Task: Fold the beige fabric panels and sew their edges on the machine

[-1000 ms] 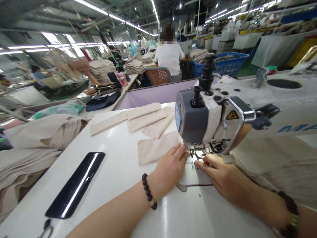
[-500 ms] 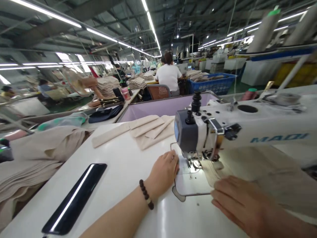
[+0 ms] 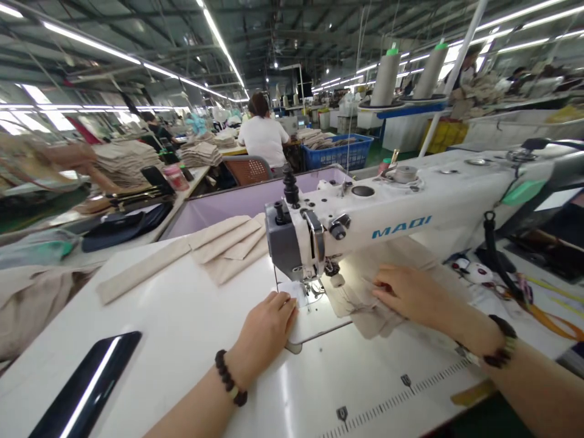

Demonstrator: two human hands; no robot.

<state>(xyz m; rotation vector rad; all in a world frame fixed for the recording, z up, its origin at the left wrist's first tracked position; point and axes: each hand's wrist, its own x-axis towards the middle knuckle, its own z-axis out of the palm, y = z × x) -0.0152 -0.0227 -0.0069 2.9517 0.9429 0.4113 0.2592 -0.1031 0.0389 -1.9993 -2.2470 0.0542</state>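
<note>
Far left of the sewing machine [image 3: 438,201] we note a heap of beige cloth [image 3: 31,304]. Nearer to the machine, on its left front side, a black phone [image 3: 86,389] lies flat on the white tabletop [image 3: 182,304]. Left of and behind the machine's head we see several flat beige pieces [image 3: 223,246], some overlapping. Left hand [image 3: 267,331]: just left of the machine's needle area, fingers close together, tips at the edge of the metal plate [image 3: 314,325]; we cannot tell whether they grip anything. Beige cloth panel [image 3: 365,316]: right of the machine's needle area, under its arm, front edge crumpled. Right hand [image 3: 410,298]: in front of the machine's arm, over this panel, fingers bent toward the thumb; we cannot tell whether they are clamped on the cloth. In front of the machine we read a printed scale [image 3: 392,398].
</note>
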